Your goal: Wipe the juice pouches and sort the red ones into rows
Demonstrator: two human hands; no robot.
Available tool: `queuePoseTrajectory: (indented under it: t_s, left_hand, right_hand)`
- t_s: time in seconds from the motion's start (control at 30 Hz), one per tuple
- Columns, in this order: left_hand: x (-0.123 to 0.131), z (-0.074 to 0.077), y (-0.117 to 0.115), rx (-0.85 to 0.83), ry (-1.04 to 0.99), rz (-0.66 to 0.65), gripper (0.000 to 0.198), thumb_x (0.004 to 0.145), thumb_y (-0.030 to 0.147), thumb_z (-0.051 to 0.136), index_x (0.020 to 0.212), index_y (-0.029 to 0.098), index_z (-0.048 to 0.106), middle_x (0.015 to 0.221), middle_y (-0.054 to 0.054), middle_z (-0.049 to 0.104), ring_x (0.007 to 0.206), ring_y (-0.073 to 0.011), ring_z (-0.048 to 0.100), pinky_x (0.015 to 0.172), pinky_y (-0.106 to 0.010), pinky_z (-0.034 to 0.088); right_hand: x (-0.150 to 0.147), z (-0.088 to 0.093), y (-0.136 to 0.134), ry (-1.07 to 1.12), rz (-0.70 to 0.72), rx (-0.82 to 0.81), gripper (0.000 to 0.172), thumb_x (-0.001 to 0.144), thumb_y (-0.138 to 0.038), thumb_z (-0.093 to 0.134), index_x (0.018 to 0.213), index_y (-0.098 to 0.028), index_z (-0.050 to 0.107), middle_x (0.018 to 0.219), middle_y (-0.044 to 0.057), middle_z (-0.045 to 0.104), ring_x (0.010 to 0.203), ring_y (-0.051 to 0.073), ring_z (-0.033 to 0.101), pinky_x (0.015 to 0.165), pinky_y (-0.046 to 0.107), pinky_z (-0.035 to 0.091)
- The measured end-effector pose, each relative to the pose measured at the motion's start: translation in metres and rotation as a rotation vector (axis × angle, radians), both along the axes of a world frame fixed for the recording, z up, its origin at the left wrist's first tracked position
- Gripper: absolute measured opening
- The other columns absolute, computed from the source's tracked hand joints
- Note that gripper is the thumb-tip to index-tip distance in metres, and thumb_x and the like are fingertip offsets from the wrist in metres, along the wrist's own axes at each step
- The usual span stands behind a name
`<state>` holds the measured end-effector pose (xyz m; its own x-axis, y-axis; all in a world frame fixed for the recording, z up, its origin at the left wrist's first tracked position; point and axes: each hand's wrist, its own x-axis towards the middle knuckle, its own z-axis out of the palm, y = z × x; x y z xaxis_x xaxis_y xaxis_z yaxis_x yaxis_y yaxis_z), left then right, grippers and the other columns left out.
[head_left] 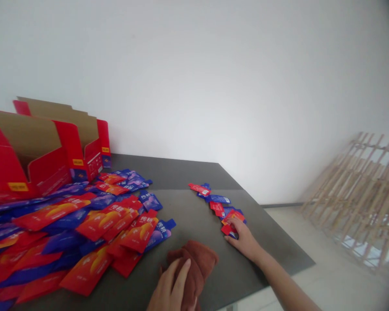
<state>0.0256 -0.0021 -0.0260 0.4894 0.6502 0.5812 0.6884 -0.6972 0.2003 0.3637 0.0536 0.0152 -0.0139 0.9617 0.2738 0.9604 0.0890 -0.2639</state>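
Left hand curled around a crumpled brown towel on the near part of a grey table. Right hand spread, fingertips on a short row of red-and-blue sachets at right. Larger heap of sachets at left, beside open red cartons.

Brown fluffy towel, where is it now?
In the head view, the brown towel lies bunched on the grey table at bottom centre, under the left hand, right of the red-and-blue packet pile.

Gap between sachet piles, brown towel seemingly blocking
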Motion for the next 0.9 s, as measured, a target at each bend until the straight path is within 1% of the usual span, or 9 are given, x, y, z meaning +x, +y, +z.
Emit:
queuePoseTrajectory:
  t_s: [0.13,0.3,0.37,0.47,0.57,0.63,0.77,0.83,0.9]
  left_hand:
    - [0.002,0.01,-0.003,-0.009,-0.097,0.009,0.072,0.075,0.017,0.055,0.145,0.023,0.035,0.129,-0.012,0.062,0.112,-0.0268,0.065,0.092,-0.035,0.055]
    - [0.002,0.015,-0.004,0.033,-0.1,0.012,0.068,0.077,0.019,0.054,0.142,0.02,0.037,0.127,-0.013,0.063,0.112,-0.0277,0.065,0.09,-0.037,0.056]
    - [0.003,0.016,-0.005,0.026,-0.104,0.016,0.067,0.077,0.02,0.055,0.142,0.021,0.038,0.126,-0.013,0.064,0.111,-0.0275,0.065,0.089,-0.036,0.057]
    - [0.004,0.019,-0.007,0.004,-0.101,0.029,0.064,0.079,0.021,0.055,0.141,0.02,0.039,0.127,-0.014,0.063,0.111,-0.0278,0.065,0.089,-0.036,0.057]
    - [0.003,0.019,-0.008,-0.002,-0.096,0.018,0.064,0.08,0.021,0.055,0.142,0.019,0.037,0.129,-0.015,0.062,0.113,-0.0279,0.064,0.089,-0.037,0.057]
    - [0.002,0.017,-0.008,-0.023,-0.105,0.009,0.066,0.081,0.02,0.055,0.144,0.019,0.035,0.131,-0.016,0.06,0.115,-0.0281,0.063,0.09,-0.038,0.057]
    - [0.009,0.015,-0.006,-0.111,-0.18,0.017,0.063,0.086,0.02,0.05,0.146,0.022,0.032,0.133,-0.015,0.058,0.119,-0.0294,0.06,0.094,-0.044,0.055]
    - [0.018,0.021,-0.001,-0.199,-0.259,0.049,0.056,0.09,0.02,0.045,0.145,0.024,0.034,0.135,-0.014,0.056,0.122,-0.0295,0.058,0.095,-0.047,0.054]
    - [0.029,0.032,0.007,-0.315,-0.386,0.11,0.05,0.094,0.024,0.041,0.144,0.025,0.035,0.14,-0.014,0.051,0.128,-0.0292,0.052,0.099,-0.05,0.051]
  right_hand:
    - [-0.004,0.004,-0.011,-0.016,0.015,0.004,0.047,0.087,-0.041,0.055,0.128,-0.019,0.06,0.135,0.011,0.059,0.128,0.026,0.05,0.109,0.043,0.036]
    - [-0.013,0.011,-0.011,-0.022,-0.013,0.032,0.033,0.094,-0.039,0.048,0.114,-0.028,0.07,0.129,0.004,0.065,0.13,0.031,0.048,0.116,0.059,0.011]
    - [-0.017,0.012,-0.008,0.002,-0.036,0.04,0.03,0.094,-0.037,0.047,0.109,-0.029,0.072,0.126,0.002,0.067,0.128,0.03,0.049,0.116,0.059,0.005]
    - [-0.02,0.014,-0.002,0.08,-0.096,0.046,0.026,0.095,-0.035,0.05,0.105,-0.026,0.072,0.12,0.004,0.069,0.125,0.027,0.052,0.115,0.059,0.012]
    - [-0.02,0.019,0.005,0.201,-0.176,0.062,0.029,0.095,-0.042,0.053,0.101,-0.019,0.069,0.11,0.006,0.071,0.112,0.023,0.061,0.106,0.053,0.034]
    - [-0.019,0.029,0.007,0.291,-0.229,0.113,0.034,0.094,-0.047,0.053,0.099,-0.017,0.068,0.106,0.006,0.071,0.105,0.021,0.064,0.102,0.049,0.04]
    - [-0.02,0.066,0.001,0.48,-0.323,0.315,0.051,0.093,-0.057,0.043,0.105,-0.016,0.07,0.112,0.01,0.07,0.114,0.026,0.059,0.106,0.05,0.032]
    - [-0.029,0.088,-0.006,0.596,-0.345,0.391,0.057,0.09,-0.062,0.04,0.105,-0.016,0.071,0.107,0.011,0.072,0.107,0.028,0.061,0.099,0.046,0.038]
    - [-0.044,0.109,-0.015,0.734,-0.336,0.421,0.057,0.087,-0.064,0.044,0.101,-0.017,0.072,0.098,0.009,0.074,0.093,0.027,0.064,0.088,0.04,0.045]
